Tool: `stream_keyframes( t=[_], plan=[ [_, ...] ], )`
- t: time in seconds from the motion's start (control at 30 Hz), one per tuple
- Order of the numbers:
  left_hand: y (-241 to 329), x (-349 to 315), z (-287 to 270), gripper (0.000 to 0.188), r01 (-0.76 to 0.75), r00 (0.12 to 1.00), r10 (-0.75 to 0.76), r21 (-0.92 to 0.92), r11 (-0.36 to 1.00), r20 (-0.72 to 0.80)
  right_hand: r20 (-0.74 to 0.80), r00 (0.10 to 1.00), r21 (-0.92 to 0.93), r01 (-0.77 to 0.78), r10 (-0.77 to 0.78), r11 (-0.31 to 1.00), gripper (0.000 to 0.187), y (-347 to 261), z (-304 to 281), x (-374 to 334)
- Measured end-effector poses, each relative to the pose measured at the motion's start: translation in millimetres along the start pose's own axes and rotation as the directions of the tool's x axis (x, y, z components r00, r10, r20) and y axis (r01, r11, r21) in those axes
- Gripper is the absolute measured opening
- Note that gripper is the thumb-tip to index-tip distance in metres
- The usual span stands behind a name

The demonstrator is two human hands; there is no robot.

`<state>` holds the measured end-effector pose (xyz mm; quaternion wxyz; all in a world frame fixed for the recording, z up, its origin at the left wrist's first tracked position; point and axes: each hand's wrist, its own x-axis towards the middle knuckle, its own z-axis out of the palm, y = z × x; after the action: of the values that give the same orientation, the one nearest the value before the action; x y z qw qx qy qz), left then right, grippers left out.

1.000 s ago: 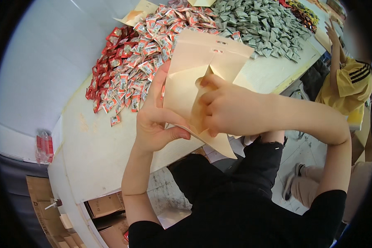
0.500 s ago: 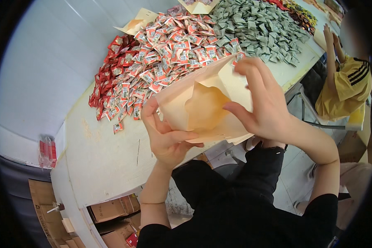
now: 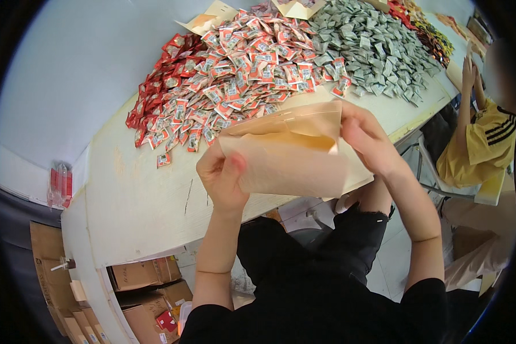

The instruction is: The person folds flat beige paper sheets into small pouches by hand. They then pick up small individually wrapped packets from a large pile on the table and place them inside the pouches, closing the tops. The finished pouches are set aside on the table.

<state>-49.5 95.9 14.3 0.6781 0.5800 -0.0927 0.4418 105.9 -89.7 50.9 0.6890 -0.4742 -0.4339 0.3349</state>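
Observation:
Held up above the table's front edge is a cream paper box (image 3: pixel 298 171), its mouth partly spread and a yellowish inside showing. My left hand (image 3: pixel 222 179) is closed on the box's left end, thumb pressed on the near wall. At the other end my right hand (image 3: pixel 366 137) grips the upper right corner, its fingers partly hidden behind the paper. Just beyond the box lies a heap of small red-and-white packets (image 3: pixel 235 86). Whether anything lies inside the box cannot be seen.
Dark red packets (image 3: pixel 155 97) and grey-green packets (image 3: pixel 378 49) are piled on the white table (image 3: pixel 132 212). Similar cream paper pieces (image 3: pixel 209 18) lie behind the heap. Cardboard boxes (image 3: pixel 146 275) stand under the table. A person in a yellow shirt (image 3: pixel 479 146) sits at the right.
The box has turned so its near wall faces me and its mouth looks narrower. My right hand has gone from the opening to the right corner. My left hand still holds the left end.

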Motion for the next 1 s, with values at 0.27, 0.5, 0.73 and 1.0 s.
stream_keyframes(
  t=[0.27,0.5,0.73,1.0],
  plan=[
    [-4.7,-12.2,16.5,0.023,0.013,0.986,0.036,0.287,0.958,-0.166,-0.077,0.974,-0.325,0.176,-0.212,0.929,0.076,-3.7,31.4,-23.7],
    [2.0,-5.1,33.8,0.019,0.215,0.970,-0.220,-0.063,0.975,-0.103,-0.285,0.950,-0.072,0.114,-0.130,0.991,0.030,14.7,26.4,-27.9],
    [3.8,-29.5,17.7,0.011,0.064,0.970,-0.099,0.161,0.985,0.220,-0.132,0.907,-0.478,0.294,-0.399,0.828,0.011,6.8,37.7,-45.6],
    [31.0,-39.9,20.2,0.009,0.068,0.963,-0.132,0.261,0.963,0.235,-0.035,0.893,-0.495,0.374,-0.448,0.784,0.007,4.4,55.0,-50.7]
  ],
)
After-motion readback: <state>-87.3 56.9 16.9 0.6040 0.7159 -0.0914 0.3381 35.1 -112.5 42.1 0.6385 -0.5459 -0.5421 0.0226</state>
